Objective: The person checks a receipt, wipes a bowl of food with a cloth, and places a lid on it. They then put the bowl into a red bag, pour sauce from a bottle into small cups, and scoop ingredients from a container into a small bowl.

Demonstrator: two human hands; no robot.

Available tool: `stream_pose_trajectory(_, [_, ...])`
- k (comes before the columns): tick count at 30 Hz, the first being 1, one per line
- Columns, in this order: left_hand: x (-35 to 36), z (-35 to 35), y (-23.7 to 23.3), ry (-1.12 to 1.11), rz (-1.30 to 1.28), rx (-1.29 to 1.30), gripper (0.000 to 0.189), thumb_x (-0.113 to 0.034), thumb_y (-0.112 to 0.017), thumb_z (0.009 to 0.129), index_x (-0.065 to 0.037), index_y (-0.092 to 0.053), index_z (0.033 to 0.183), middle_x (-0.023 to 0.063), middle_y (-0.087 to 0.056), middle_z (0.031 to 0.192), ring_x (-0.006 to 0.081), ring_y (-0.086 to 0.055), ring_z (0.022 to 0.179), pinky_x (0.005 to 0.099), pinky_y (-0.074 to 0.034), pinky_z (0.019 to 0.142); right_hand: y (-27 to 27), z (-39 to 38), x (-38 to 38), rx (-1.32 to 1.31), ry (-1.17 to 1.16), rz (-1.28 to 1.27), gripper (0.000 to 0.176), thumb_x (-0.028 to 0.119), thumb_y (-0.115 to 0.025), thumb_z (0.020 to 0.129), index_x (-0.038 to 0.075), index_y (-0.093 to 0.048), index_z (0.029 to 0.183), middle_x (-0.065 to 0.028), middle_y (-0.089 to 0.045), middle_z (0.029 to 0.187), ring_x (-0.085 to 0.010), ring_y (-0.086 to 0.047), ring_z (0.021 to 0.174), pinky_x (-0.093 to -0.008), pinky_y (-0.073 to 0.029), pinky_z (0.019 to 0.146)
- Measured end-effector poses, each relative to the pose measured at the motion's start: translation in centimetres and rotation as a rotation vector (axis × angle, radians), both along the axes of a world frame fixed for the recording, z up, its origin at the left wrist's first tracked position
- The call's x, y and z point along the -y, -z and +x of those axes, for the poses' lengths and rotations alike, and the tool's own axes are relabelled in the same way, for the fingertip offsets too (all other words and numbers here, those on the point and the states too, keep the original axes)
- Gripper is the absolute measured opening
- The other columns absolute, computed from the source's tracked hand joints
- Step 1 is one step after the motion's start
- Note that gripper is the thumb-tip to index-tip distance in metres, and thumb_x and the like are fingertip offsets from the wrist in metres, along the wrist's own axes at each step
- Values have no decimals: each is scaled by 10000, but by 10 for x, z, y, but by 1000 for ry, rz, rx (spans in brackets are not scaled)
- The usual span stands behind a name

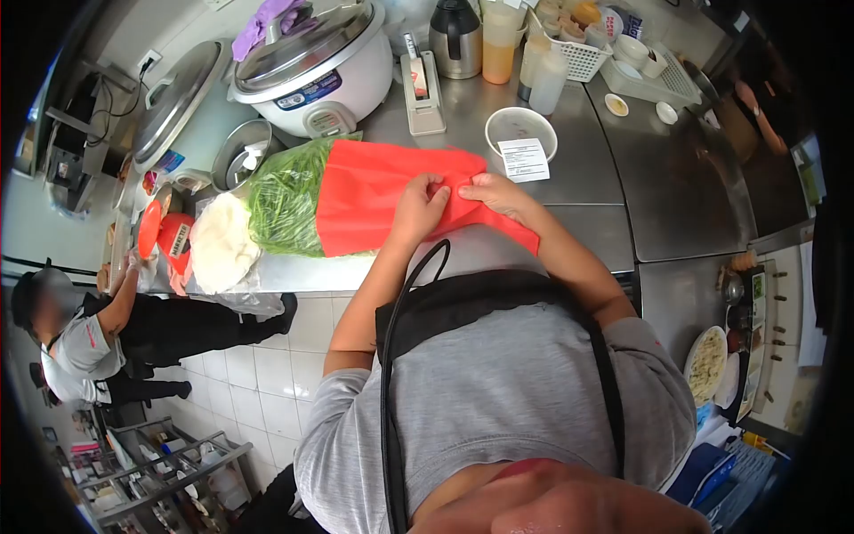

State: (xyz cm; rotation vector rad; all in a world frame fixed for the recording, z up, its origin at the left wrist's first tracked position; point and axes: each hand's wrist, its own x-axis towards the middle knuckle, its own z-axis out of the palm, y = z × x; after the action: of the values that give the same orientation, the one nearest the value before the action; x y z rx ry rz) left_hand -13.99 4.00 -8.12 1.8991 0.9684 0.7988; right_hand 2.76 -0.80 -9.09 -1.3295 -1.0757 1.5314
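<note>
Red, the cloth-like bag lies crosswise before me on the worktop, mostly leftward of my hands; my left hand and right hand pinch its gathered right end, the left nearer its middle.

A commercial kitchen is indicated by the catering-size equipment, such as the large white rice cooker with a domed metal lid. The cooker is stood on a long stainless-steel counter, and a second big, pale rice cooker with a silvery lid is placed to its left. To its right, a steel vacuum jug with a black handle, a translucent plastic squeeze bottle and a white perforated plastic basket of containers are kept. In front of it, green leafy vegetables in clear plastic are laid. Beyond the second cooker's side, a black-capped, grey-shirted co-worker is seen above pale square floor tiles.
</note>
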Motion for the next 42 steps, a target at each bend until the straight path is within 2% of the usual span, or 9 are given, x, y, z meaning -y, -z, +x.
stream_pose_trajectory(3, [1, 13, -1, 41, -139, 125, 202, -131, -555, 737, 27, -521, 858, 81, -544, 724, 134, -509, 653, 249, -418, 600, -14, -7, 7, -160, 68, 74, 146, 160, -572, 751, 14, -566, 760, -11, -549, 746, -65, -480, 676, -215, -398, 614])
stream_pose_trajectory(8, [5, 21, -17, 104, -221, 97, 105, -96, -524, 767, 9, -526, 765, 10, -518, 671, 61, -465, 606, 194, -385, 547, -11, -6, 4, 31, 51, 83, 139, 157, -592, 741, 24, -551, 735, 6, -528, 706, -48, -454, 647, -195, -383, 591])
stream_pose_trajectory(9, [4, 21, -17, 77, -237, 101, 112, -102, -527, 761, 9, -523, 744, 7, -508, 644, 62, -453, 579, 200, -379, 524, -11, -6, 3, 102, 33, 64, 143, 159, -593, 740, 24, -547, 737, 9, -524, 706, -46, -452, 647, -189, -380, 593])
stream_pose_trajectory(14, [0, 11, -22, -15, -325, 104, 119, -109, -534, 742, 5, -519, 710, -7, -483, 584, 59, -425, 518, 209, -362, 468, -12, -13, 2, -134, -52, 123, 144, 161, -574, 763, 21, -541, 746, 16, -518, 705, -41, -448, 646, -176, -376, 590])
stream_pose_trajectory(17, [6, 4, -29, 5, -398, 151, 104, -98, -529, 735, 3, -521, 716, -6, -487, 599, 56, -426, 526, 204, -363, 471, -11, -13, 1, -212, -89, 125, 146, 161, -552, 781, 16, -548, 774, 15, -528, 722, -42, -458, 662, -180, -385, 605])
stream_pose_trajectory(21, [14, 0, -36, 13, -282, 95, 82, -72, -533, 719, 8, -520, 727, 1, -493, 625, 56, -435, 545, 198, -369, 485, -10, -11, 3, -262, -138, 91, 160, 168, -522, 800, 12, -554, 820, 17, -538, 746, -43, -472, 684, -184, -395, 631])
stream_pose_trajectory(27, [22, -7, -41, 16, -354, 47, 90, -56, -552, 697, 12, -519, 745, 8, -503, 639, 54, -447, 568, 191, -379, 506, -3, -9, 4, -280, -248, 38, 150, 153, -514, 799, 13, -552, 836, 42, -515, 704, -24, -439, 615, -156, -363, 562])
stream_pose_trajectory(32, [22, -9, -38, 29, -367, 123, 101, -77, -559, 701, 12, -525, 736, 14, -513, 638, 56, -458, 575, 194, -381, 505, -7, -11, 9, -317, -231, 2, 141, 153, -534, 786, 15, -548, 809, 39, -499, 670, -23, -414, 572, -154, -339, 519])
stream_pose_trajectory(42, [8, 13, -47, 74, -279, -32, 150, -124, -563, 730, 23, -542, 751, 19, -533, 672, 76, -483, 603, 212, -393, 542, -1, -18, 9, -299, -204, 12, 85, 116, -550, 754, 33, -538, 740, 33, -481, 627, -38, -416, 542, -181, -327, 494])
